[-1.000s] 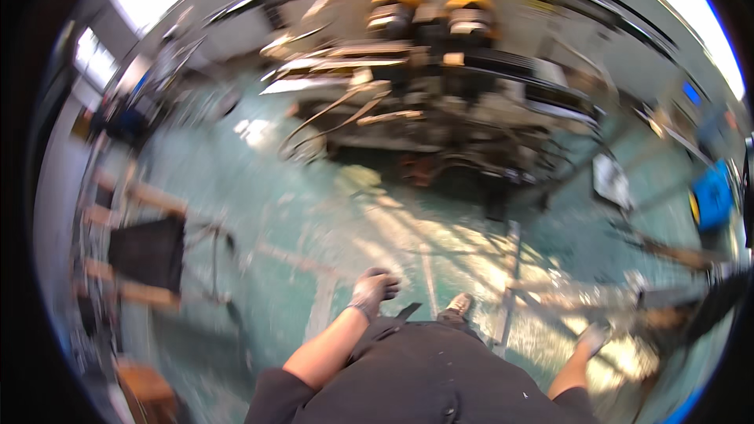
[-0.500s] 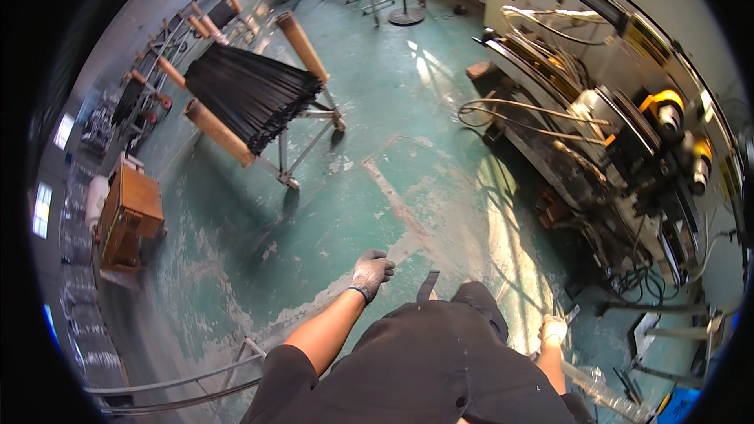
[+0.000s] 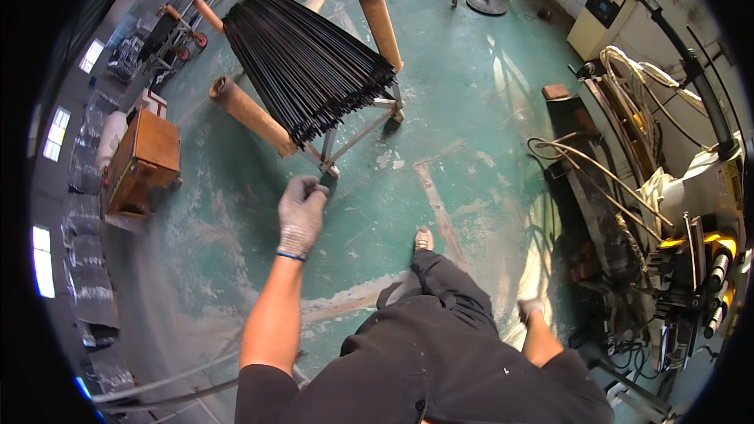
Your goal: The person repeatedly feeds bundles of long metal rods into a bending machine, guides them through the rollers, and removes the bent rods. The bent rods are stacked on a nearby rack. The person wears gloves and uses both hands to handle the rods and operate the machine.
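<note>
My left hand (image 3: 301,216), in a pale grey work glove with a blue cuff edge, is raised over the floor in front of me. Its fingers are loosely curled together, with nothing visible in them. Nearest to it is a wheeled metal rack (image 3: 333,145) carrying a bundle of long thin black rods (image 3: 310,63). Brown tube-covered posts (image 3: 255,115) stand at the rack's corners, and the hand is apart from all of them. Low by my right side hangs my right hand (image 3: 532,310), gloved, small and blurred; its fingers do not show clearly. It touches nothing that I can see.
On the right stands a long dark machine (image 3: 605,165) with looping hoses (image 3: 577,149) and yellow-and-black tools (image 3: 719,255). A wooden cabinet (image 3: 153,149) is at the left. Farther back are a round metal base (image 3: 487,5) and a cream box-shaped unit (image 3: 601,16). Paint is worn off the green floor (image 3: 377,228).
I have stepped forward, so the rack and rods appear closer. My left hand has swung forward and up, toward the rack's side. My right hand has dropped back a little beside me.
</note>
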A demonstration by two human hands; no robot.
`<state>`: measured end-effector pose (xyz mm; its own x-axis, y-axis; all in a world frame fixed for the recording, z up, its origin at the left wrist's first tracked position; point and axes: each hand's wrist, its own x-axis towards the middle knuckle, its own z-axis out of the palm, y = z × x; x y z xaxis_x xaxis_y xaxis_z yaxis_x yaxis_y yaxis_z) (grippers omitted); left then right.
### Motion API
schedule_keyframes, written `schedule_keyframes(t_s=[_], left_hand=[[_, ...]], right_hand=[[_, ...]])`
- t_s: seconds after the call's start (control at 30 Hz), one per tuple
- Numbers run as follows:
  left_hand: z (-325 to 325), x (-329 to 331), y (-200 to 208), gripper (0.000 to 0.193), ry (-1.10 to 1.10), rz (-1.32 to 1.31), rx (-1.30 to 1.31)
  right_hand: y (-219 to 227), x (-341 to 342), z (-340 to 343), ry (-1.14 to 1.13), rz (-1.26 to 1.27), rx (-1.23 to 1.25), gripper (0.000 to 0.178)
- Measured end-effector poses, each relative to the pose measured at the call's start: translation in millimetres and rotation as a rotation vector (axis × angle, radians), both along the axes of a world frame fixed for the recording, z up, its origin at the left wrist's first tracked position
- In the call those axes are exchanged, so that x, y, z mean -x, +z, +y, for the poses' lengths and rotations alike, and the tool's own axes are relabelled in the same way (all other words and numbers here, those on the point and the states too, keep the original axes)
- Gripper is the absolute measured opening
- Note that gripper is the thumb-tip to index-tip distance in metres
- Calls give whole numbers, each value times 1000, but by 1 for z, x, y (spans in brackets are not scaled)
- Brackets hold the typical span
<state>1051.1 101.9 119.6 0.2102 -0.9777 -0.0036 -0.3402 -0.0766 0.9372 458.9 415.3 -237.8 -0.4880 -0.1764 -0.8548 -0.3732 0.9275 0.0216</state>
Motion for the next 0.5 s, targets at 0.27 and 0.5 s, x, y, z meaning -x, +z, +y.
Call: schedule_keyframes(t_s=[0.27,0.5], left_hand=[[-168,-114,130,24,161,-327,277],[-320,-231,120,27,329,-640,296]], right_hand=[[140,-153,-396,238,7,712,48],[182,-281,-574,346,-42,862,51]])
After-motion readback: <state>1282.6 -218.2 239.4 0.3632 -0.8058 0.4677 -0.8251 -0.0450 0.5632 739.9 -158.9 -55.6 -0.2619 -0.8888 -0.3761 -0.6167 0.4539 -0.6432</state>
